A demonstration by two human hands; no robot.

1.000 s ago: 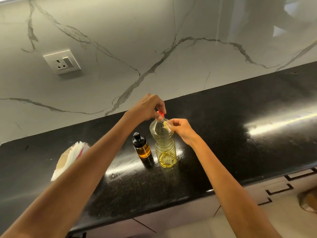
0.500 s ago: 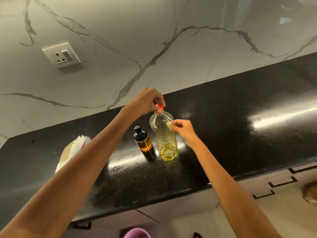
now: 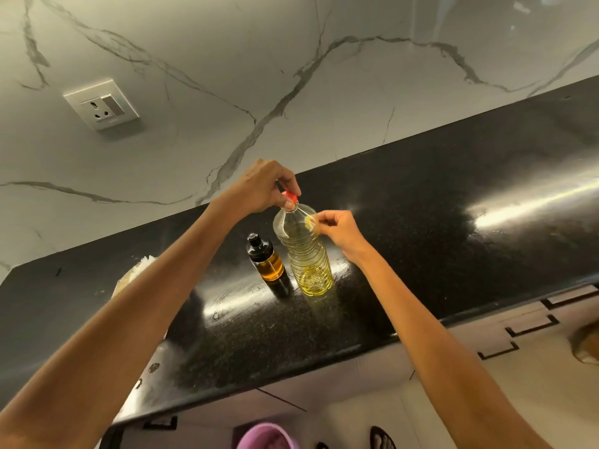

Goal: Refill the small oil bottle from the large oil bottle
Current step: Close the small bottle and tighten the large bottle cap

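While the large oil bottle (image 3: 303,251) stands upright on the black counter (image 3: 437,202), the left hand (image 3: 264,186) curls its fingers and thumb round the red cap (image 3: 289,196) at the neck. The right hand (image 3: 338,230) pinches a small pale, yellowish scrap (image 3: 310,221) against the bottle's shoulder; what the scrap is cannot be told. The small oil bottle (image 3: 265,264) stands just beside the large one, on its left, with a black pump top in place.

Handling, as judged:
- The large bottle is clear, thin, ribbed plastic, holding oil only in its lowest part. It is likely light and bottom-weighted, and its walls will probably flex under a hard squeeze.
- Take hold round the ribbed middle, where the ridges give purchase. Any oil film on the plastic would make it slippery.
- Steady the body while turning the cap, as a nearly empty bottle can twist or tip.
- The small bottle looks like dark, smooth glass with amber oil inside: stiffer, heavier for its size and breakable. Grip its body, not its top.

The counter is polished speckled stone and shines; the wall (image 3: 324,76) behind is grey-veined marble with a socket (image 3: 102,105).
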